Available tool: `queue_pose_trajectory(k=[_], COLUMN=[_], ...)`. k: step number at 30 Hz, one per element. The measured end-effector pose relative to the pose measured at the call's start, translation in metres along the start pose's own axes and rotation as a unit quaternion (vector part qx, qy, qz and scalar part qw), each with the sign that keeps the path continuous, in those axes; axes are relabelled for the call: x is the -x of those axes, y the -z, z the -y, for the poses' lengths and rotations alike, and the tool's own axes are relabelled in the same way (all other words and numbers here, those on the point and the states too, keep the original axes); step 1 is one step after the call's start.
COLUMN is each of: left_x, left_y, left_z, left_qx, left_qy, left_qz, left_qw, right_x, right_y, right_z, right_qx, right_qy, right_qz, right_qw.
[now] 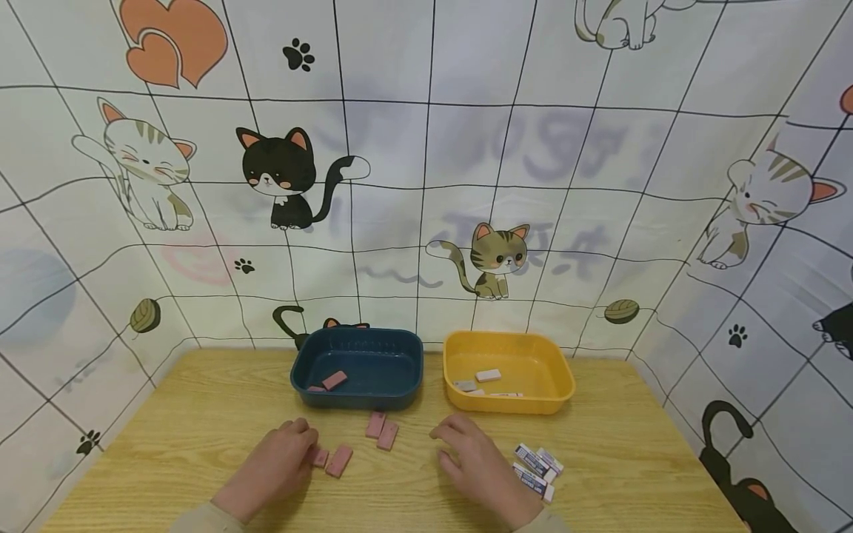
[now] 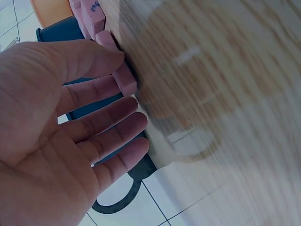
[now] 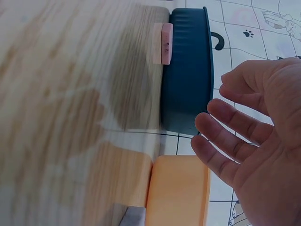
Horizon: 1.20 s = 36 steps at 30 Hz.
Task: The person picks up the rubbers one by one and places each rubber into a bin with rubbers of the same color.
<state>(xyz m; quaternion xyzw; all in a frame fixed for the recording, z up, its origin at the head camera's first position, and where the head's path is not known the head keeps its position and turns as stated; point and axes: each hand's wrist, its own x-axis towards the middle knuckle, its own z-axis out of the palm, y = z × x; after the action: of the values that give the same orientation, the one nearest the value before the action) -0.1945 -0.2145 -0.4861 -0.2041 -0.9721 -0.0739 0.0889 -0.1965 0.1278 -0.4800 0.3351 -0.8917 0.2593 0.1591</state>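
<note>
In the left wrist view, the thumb and forefinger of my left hand point(image 1: 283, 457) pinch a pink eraser point(image 2: 124, 81), while the other fingers stay extended. Another pink eraser point(image 1: 339, 460) lies just right of that hand, and a pair of pink erasers point(image 1: 375, 425) sits farther up the table, below the blue tray point(image 1: 360, 400). My right hand point(image 1: 476, 468) hovers over the table with relaxed fingers and nothing in them. Beside its wrist lie several white erasers point(image 1: 532, 459) in blue-printed sleeves.
The blue tray holds pink erasers point(image 1: 335, 380). To its right, a yellow tray point(image 1: 513, 405) holds several white and grey erasers point(image 1: 489, 375). Both stand at the back of the wooden table point(image 1: 220, 400), against a cat-patterned curtain point(image 1: 386, 222).
</note>
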Motion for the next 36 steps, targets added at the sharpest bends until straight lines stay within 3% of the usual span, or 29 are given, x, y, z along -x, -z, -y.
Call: queue_pose_trajectory(k=[8,15,26,36], left_x=[-0.001,-0.007,-0.021,-0.039], left_y=[0.004,0.010,0.019,0.029], left_z=[0.000,-0.004,-0.011,-0.016], left_qx=[0.005,0.010,-0.001,0.008], left_qy=[-0.008,-0.037,-0.063,-0.086], left_qz=[-0.012,-0.045,-0.086,-0.125], left_qw=[0.9999,0.9983,0.9943,0.9883], right_x=[0.000,0.000,-0.003,-0.005], right_y=[-0.005,-0.008,-0.008,-0.008], right_z=[-0.002,-0.002,-0.001,0.000], right_qx=[0.000,0.002,0.004,0.002], right_qy=[0.001,-0.005,-0.014,-0.001], right_qz=[0.006,0.011,0.027,0.012], right_qw=[1.000,1.000,1.000,1.000])
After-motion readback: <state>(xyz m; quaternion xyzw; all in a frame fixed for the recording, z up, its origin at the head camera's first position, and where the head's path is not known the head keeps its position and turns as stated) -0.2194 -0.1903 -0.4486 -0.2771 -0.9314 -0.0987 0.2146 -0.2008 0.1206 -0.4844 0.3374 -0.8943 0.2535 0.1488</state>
